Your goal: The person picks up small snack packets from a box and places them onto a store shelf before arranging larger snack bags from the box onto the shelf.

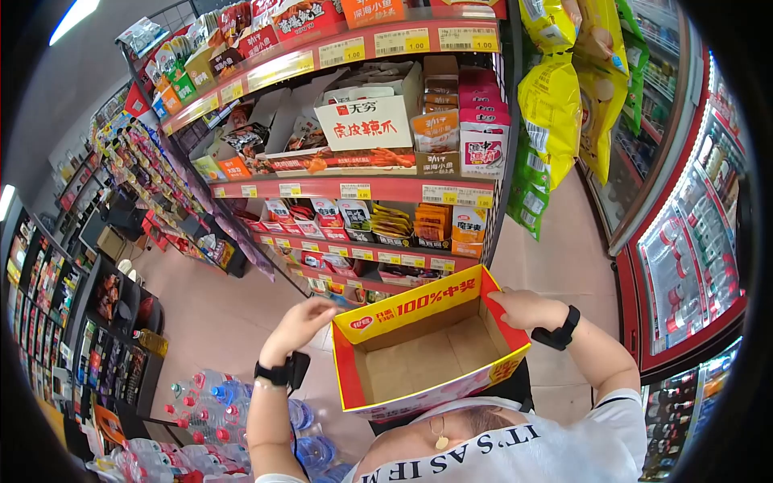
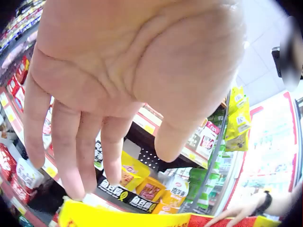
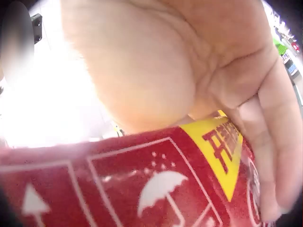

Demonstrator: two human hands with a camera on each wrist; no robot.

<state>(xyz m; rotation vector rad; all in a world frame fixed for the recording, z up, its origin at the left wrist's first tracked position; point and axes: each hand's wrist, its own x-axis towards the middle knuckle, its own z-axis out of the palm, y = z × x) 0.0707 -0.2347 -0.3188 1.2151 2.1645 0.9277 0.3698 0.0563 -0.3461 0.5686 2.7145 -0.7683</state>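
An empty red and yellow cardboard box [image 1: 435, 354] with a brown inside is at the person's waist, its open side up. The right hand [image 1: 527, 309] grips its right wall near the far corner; in the right wrist view that hand [image 3: 203, 61] lies over the red wall [image 3: 123, 179] with an umbrella mark. The left hand [image 1: 304, 324] is beside the box's far left corner; in the left wrist view its fingers hang extended above the yellow edge [image 2: 123, 216], and the palm [image 2: 132, 61] holds nothing. Whether a left fingertip touches the box, I cannot tell.
Snack shelves [image 1: 354, 190] stand in front, with filled display boxes [image 1: 366, 121]. Yellow bags [image 1: 547, 109] hang at their right end. A glass-door fridge [image 1: 684, 266] is on the right. Bottles [image 1: 217, 410] stand on the floor at lower left.
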